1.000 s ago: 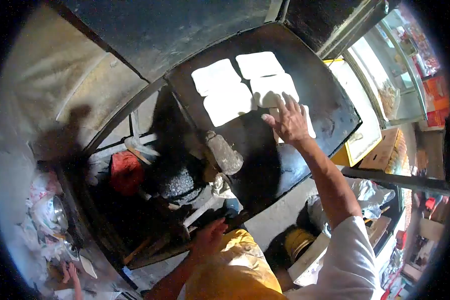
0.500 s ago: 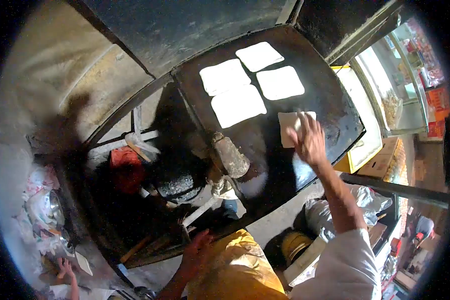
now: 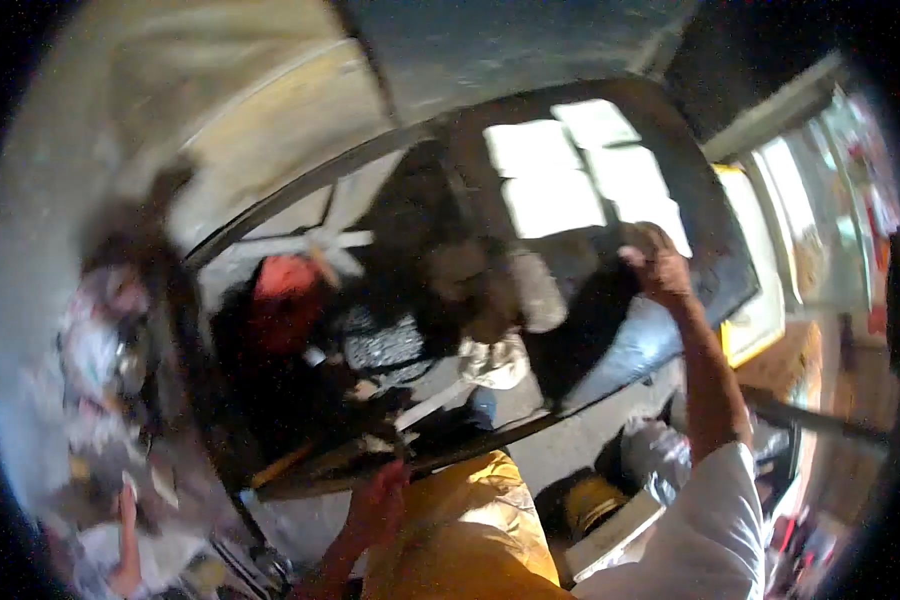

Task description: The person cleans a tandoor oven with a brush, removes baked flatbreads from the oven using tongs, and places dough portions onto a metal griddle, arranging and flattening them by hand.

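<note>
Several flat white dough squares [image 3: 555, 203] lie on the dark griddle plate [image 3: 705, 215], close together towards its far side. My right hand [image 3: 662, 268] is at the near edge of the closest dough square [image 3: 660, 216], fingers bent but apart and somewhat blurred. It seems to touch that edge. My left hand [image 3: 378, 503] is low by the front rim of the stand, beside the yellow apron [image 3: 460, 525]. Its fingers are smeared and dark, so what they hold, if anything, is hidden.
A pale block-like lump [image 3: 540, 290] sits by the griddle's left edge. Grey coals [image 3: 385, 345] and a red cloth [image 3: 288, 278] lie in the open frame to the left. A yellow-rimmed tray [image 3: 755, 280] stands at right. Another person's hand [image 3: 127, 505] shows at lower left.
The nearest dough square has moved away from me, up against the others, with my right hand following it. My view has shifted, blurring the scene. My left hand remains near the front rim.
</note>
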